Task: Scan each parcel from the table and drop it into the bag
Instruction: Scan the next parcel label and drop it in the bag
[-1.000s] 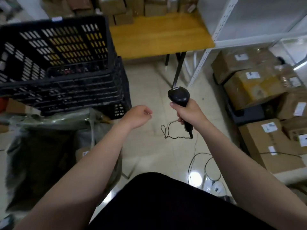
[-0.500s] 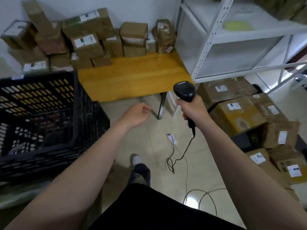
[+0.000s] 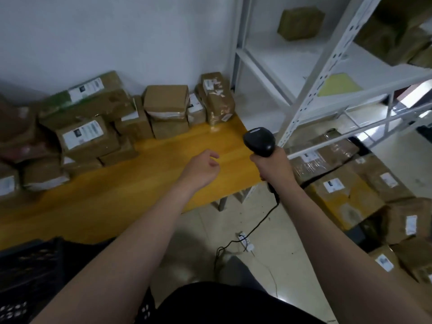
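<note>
Several brown taped parcels (image 3: 88, 136) with white labels are stacked along the back of the yellow wooden table (image 3: 131, 183), against the wall. My left hand (image 3: 202, 168) hovers over the table's right part, fingers loosely curled, holding nothing and touching no parcel. My right hand (image 3: 271, 164) grips the handle of a black barcode scanner (image 3: 259, 141) above the table's right edge, its head pointing away from me; its cable trails down to the floor. The bag is out of view.
A black plastic crate (image 3: 28, 272) stands at the lower left. A white metal shelf rack (image 3: 311, 73) rises on the right, with a parcel on an upper shelf. More cardboard boxes (image 3: 343, 190) pile on the floor at the right. Cables lie on the tiled floor.
The view has swung up from the bag and crate to the table with parcels. Both hands have moved forward over the table; the right still holds the scanner, the left stays empty.
</note>
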